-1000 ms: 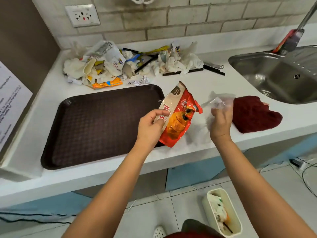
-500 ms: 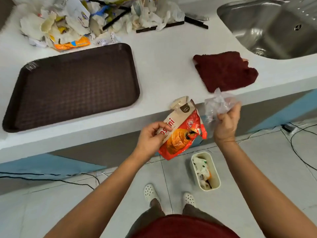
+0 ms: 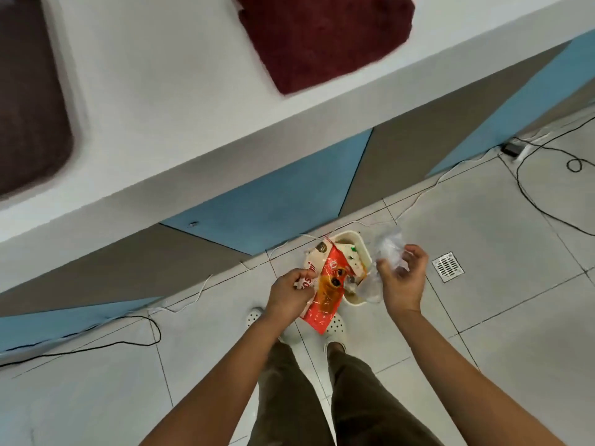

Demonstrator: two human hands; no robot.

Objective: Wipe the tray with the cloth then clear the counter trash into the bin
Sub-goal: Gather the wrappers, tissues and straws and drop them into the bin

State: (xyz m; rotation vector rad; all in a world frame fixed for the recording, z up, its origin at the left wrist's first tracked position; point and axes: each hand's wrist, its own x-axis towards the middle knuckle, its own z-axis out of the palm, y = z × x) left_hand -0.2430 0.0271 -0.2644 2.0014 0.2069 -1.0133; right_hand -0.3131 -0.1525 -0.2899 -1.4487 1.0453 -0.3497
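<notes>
Your left hand has its fingers curled round the left edge of the red and orange snack wrapper, pinching it so that the wrapper hangs tilted, its upper end over the left side of the bin and its lower corner over your shoes. Your right hand is turned palm towards you, with fingers and thumb bent round a crumpled piece of clear plastic, which it holds just to the right of the bin's rim. Both hands are above the floor, well clear of the counter.

The bin is a small cream container standing on the tiled floor right in front of your feet, close to the blue and grey cabinet fronts. It already holds some white and coloured scraps.

Up on the counter, the dark red cloth lies flat near the front edge, towards the right. The brown tray sits at the left, only its right end showing, well apart from the cloth. A floor drain lies to the right of your right hand, and thin cables trail across the tiles.
</notes>
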